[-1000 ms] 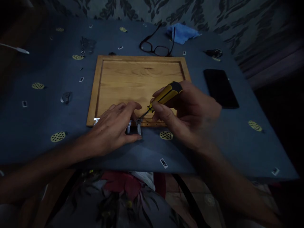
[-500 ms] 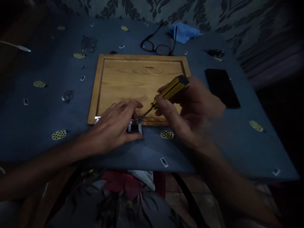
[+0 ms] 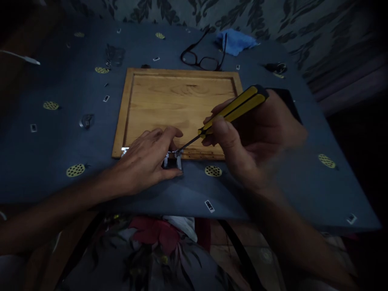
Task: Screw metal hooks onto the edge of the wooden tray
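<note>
A framed wooden panel lies on the table, with a row of small holes along its near edge. At that edge sits a shiny metal fitting with two short prongs hanging toward me. My left hand steadies it, thumb below and index finger curled above; the palm hides part of it. Another bright metal bit shows at the panel's near left corner. In my right hand is a yellow and black screwdriver, slanting down to the left, its tip at the fitting's right end.
Eyeglasses and a blue cloth lie behind the panel. A dark phone is partly hidden behind my right hand. Leftward are a small metal part, a clear plastic packet and a white cable.
My right hand has shifted right and slightly up along with the screwdriver, showing more of its shaft and handle. Its tip stays at the metal fitting; my left hand has hardly moved.
</note>
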`<state>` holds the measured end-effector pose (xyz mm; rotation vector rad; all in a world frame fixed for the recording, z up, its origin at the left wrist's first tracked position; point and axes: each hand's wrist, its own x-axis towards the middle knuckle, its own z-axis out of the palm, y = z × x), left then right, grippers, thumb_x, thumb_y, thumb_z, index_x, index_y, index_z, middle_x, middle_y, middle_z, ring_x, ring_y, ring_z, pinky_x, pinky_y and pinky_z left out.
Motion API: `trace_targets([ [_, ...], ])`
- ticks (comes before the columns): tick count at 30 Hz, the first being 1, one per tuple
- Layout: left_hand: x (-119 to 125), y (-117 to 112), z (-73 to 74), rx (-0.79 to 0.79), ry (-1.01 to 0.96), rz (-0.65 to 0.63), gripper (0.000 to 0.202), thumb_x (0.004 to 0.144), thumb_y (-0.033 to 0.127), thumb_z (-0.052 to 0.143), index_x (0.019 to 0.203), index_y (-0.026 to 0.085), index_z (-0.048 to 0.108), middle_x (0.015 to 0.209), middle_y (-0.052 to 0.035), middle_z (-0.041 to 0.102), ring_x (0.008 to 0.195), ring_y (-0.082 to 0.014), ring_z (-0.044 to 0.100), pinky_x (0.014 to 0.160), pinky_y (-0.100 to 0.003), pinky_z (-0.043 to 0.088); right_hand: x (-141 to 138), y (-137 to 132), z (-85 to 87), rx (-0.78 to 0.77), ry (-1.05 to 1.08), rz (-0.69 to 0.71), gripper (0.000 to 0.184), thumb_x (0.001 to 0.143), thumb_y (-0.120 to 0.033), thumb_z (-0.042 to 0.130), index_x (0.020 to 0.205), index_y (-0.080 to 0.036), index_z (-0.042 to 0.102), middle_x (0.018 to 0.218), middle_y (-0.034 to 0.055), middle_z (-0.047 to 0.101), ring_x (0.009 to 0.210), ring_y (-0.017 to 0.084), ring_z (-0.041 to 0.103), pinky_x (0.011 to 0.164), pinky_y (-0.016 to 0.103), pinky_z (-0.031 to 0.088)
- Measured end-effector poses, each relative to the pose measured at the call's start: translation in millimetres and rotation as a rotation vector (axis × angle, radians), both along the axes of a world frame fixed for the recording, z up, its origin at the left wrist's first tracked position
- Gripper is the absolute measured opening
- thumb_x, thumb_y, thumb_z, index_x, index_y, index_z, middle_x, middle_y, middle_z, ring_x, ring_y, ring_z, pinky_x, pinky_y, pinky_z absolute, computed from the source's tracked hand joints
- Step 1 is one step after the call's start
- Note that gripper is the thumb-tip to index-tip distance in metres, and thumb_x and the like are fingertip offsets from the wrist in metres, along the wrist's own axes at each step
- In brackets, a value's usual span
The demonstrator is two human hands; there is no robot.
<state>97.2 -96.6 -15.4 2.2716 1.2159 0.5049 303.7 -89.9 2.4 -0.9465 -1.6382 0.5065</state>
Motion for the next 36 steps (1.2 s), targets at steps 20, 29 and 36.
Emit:
trace_targets([
  [20, 1.7, 0.5, 1.9, 0.004, 0.016, -0.006, 0.056, 0.078, 0.029, 0.081, 0.125, 0.022, 0.052, 0.115, -0.0061, 0.067, 0.108, -0.0287, 0.066, 0.093, -0.043, 0.052, -1.3, 2.5, -4.6, -0.025, 0.018, 0.089, 0.026, 0.079, -0.037, 0.088, 0.083, -0.031, 0.063, 0.073, -0.0041, 0.063, 0.059, 0.017, 0.063, 0.051, 0.033, 0.053],
  [29, 1.3, 0.7, 1.1, 0.004, -0.002, -0.004, 0.057, 0.076, 0.029, 0.084, 0.123, 0.023, 0.051, 0.11, -0.0045, 0.067, 0.103, -0.0279, 0.066, 0.09, -0.041, 0.052, 4.6, 1.8, 5.5, -0.119, -0.005, 0.262, 0.01, 0.091, -0.033, 0.074, 0.102, -0.036, 0.074, 0.092, -0.0018, 0.073, 0.065, 0.017, 0.069, 0.053, 0.034, 0.061],
  [36, 0.8, 0.8, 1.4, -0.001, -0.018, -0.013, 0.06, 0.077, 0.028, 0.082, 0.128, 0.023, 0.05, 0.112, -0.005, 0.068, 0.106, -0.028, 0.066, 0.093, -0.042, 0.052, -1.1, 1.1, -5.3, 0.002, 0.124, 0.038, 0.021, 0.079, -0.038, 0.088, 0.083, -0.031, 0.069, 0.079, -0.0039, 0.066, 0.057, 0.014, 0.062, 0.048, 0.031, 0.054],
])
